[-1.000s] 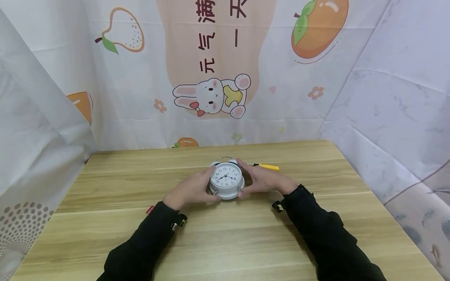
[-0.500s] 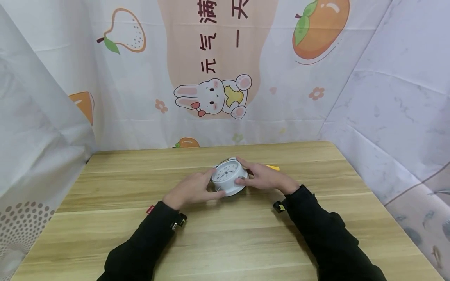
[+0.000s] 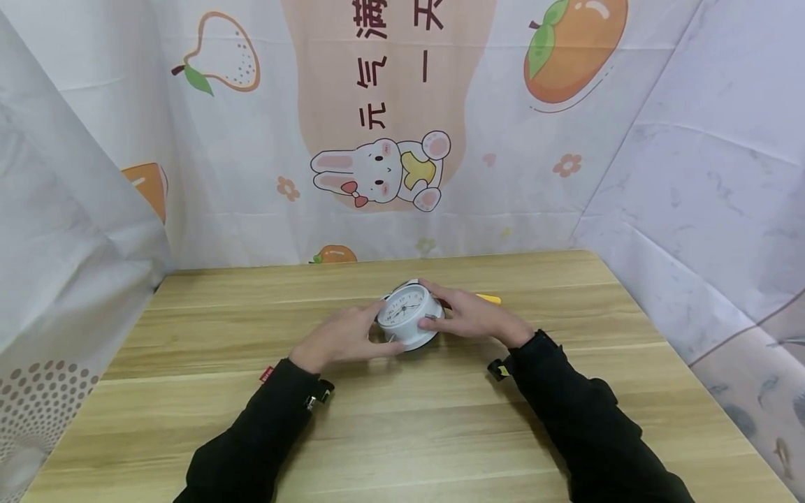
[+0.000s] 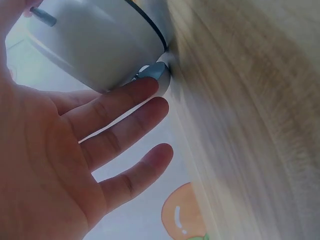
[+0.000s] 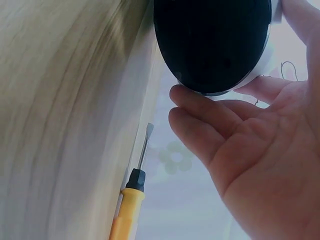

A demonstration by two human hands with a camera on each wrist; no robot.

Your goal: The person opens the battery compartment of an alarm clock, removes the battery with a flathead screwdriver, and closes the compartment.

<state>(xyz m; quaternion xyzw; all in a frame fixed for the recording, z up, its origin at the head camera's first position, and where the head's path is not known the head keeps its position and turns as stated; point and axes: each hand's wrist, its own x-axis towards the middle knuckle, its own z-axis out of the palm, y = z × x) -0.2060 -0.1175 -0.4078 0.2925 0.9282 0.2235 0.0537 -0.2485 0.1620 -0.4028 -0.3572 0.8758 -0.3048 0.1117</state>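
Observation:
A white twin-bell alarm clock is held between both hands near the table's back, tilted with its right side raised. My left hand grips its left side, thumb toward the front edge. In the left wrist view, the middle finger touches a silver bell, while the two outer fingers extend free below the clock's body. My right hand holds the right side, with thumb in front and fingers behind. The clock's black back faces the right wrist camera, its lower edge close to the fingertips.
A flathead screwdriver with a yellow and black handle lies on the wooden table, right of the clock and partly hidden behind the right hand in the head view. A printed curtain hangs along the table's back edge.
The clock has gone from facing up squarely to tilting leftward, its right side lifted by the right hand. Between half a second ago and now it has stayed nearly still.

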